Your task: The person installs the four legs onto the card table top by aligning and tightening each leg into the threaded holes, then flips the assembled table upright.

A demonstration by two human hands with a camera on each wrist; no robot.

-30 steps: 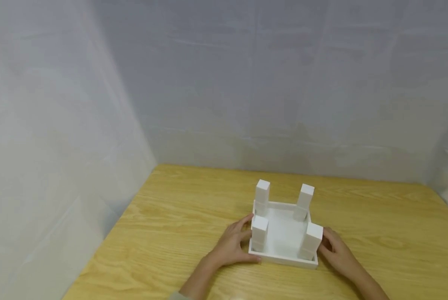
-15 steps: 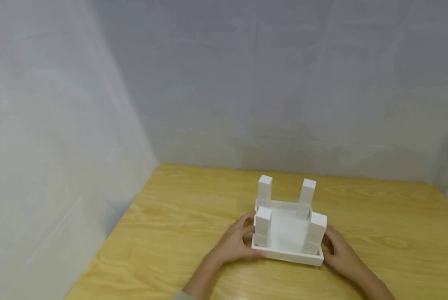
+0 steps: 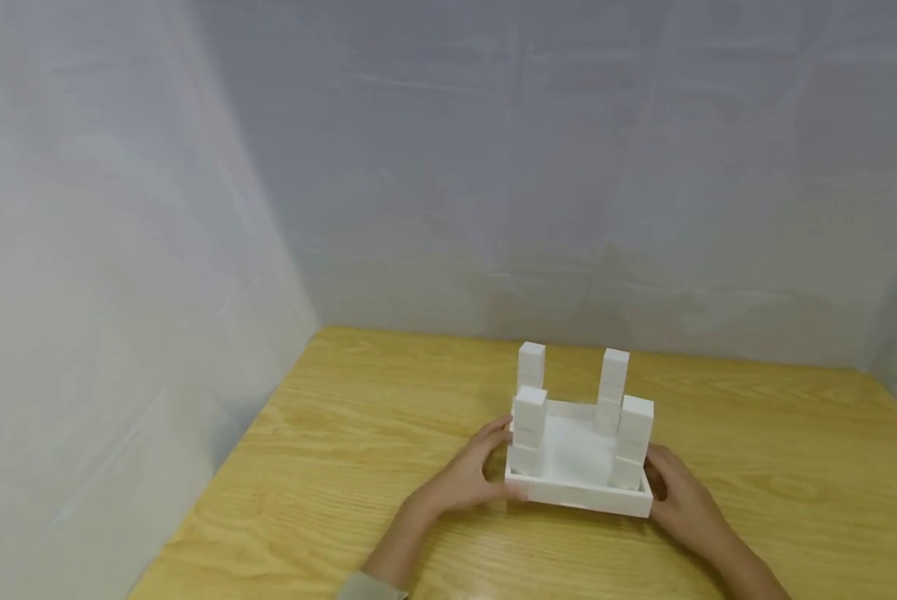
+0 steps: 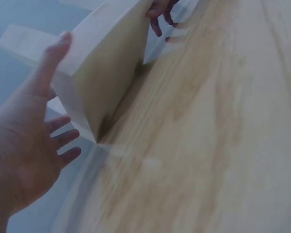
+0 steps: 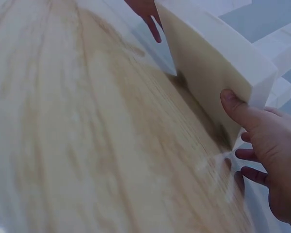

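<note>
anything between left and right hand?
Yes: the white tray with four upright white blocks, held from both sides by the left hand and right hand. Head view shows it.

Wooden table (image 3: 343, 433), pale draped walls (image 3: 493, 167)

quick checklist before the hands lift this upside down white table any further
1. Left hand on the white upside-down table: ok, thumb on the near edge, fingers at the left side.
2. Right hand on it: ok, thumb on the near edge at the right corner.
3. Near edge off the wooden tabletop: ok, the wrist views show it tilted up with a gap beneath.
4. Far edge resting on the tabletop: cannot tell, hidden.
5. Four white square legs upright and attached: ok.
6. Firmness of the grip: cannot tell, and the fingers under the slab look loosely spread.
</note>
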